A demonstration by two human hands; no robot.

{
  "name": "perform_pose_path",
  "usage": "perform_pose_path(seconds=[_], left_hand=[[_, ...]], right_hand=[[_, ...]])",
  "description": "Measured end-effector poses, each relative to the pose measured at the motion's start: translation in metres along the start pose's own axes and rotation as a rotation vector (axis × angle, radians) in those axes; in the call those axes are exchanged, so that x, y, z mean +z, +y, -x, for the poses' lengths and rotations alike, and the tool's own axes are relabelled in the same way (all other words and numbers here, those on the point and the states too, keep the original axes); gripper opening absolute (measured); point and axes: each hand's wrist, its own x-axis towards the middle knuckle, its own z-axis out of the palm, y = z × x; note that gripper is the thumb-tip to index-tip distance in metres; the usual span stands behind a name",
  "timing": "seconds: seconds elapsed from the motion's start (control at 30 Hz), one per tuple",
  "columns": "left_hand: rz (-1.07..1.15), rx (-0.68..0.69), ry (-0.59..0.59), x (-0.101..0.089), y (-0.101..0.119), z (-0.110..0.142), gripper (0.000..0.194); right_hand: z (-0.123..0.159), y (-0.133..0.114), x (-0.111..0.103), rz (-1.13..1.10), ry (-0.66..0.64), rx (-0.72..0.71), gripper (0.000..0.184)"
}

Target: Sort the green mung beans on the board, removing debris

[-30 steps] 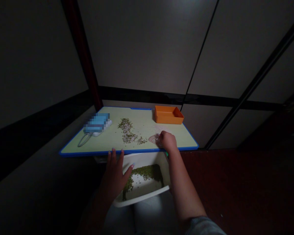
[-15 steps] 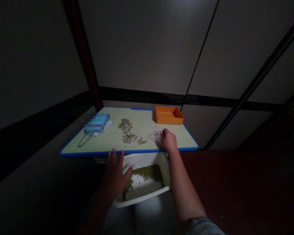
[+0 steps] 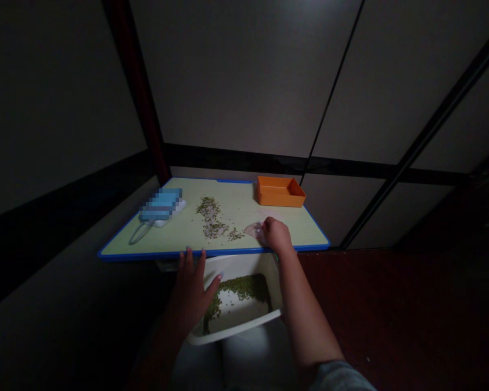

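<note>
My left hand point(image 3: 191, 290) has its fingers spread, the tips at the blue front edge of the pale green tabletop point(image 3: 179, 236) and the thumb over a white plastic basin point(image 3: 238, 330). Small green grains, perhaps mung beans point(image 3: 246, 286), cover part of the basin's bottom. On the tabletop my right hand point(image 3: 277, 234) is closed, fingertips pinched and turned down at a thin pinkish patch point(image 3: 252, 231). Whether the patch is film or a drawn print I cannot tell, and what the fingers hold is hidden. To its left lie scattered green and brownish grains point(image 3: 214, 228).
An orange open box point(image 3: 281, 199) stands at the tabletop's back right. At the left lies a blurred blue item point(image 3: 163, 203) on a white object with a grey loop point(image 3: 138, 233). Panelled walls point(image 3: 244, 81) rise behind the table; a dark red floor point(image 3: 375, 315) is at the right.
My right hand shifted slightly right and up off the pinkish patch, then came back left and down onto it. My left hand, the basin and the grains look unchanged.
</note>
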Motion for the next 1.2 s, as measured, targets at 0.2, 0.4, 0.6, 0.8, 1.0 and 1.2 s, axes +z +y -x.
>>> perform_pose_path(seconds=[0.2, 0.4, 0.6, 0.8, 1.0, 1.2], left_hand=[[0.017, 0.01, 0.003, -0.0013, 0.0004, 0.0, 0.067], [0.021, 0.01, 0.007, -0.0006, 0.0005, 0.0002, 0.066], [0.003, 0.014, 0.009, 0.0006, 0.0001, 0.0005, 0.068], [0.013, 0.017, 0.016, -0.0004, 0.0007, 0.0001, 0.066], [0.016, -0.005, -0.006, -0.0015, 0.0014, -0.0003, 0.067], [0.022, -0.003, 0.0, -0.0011, 0.0012, -0.0003, 0.067]], right_hand=[[0.0011, -0.0037, -0.0025, 0.006, 0.012, -0.013, 0.027], [0.0015, -0.0047, -0.0039, 0.023, -0.001, -0.015, 0.027], [0.0027, -0.0055, -0.0041, 0.008, -0.007, -0.058, 0.026], [0.004, -0.0088, -0.0048, 0.01, 0.0, -0.079, 0.025], [0.0016, -0.0076, -0.0039, 0.03, 0.017, -0.024, 0.025], [-0.0018, -0.0011, -0.0052, 0.032, 0.073, 0.126, 0.029]])
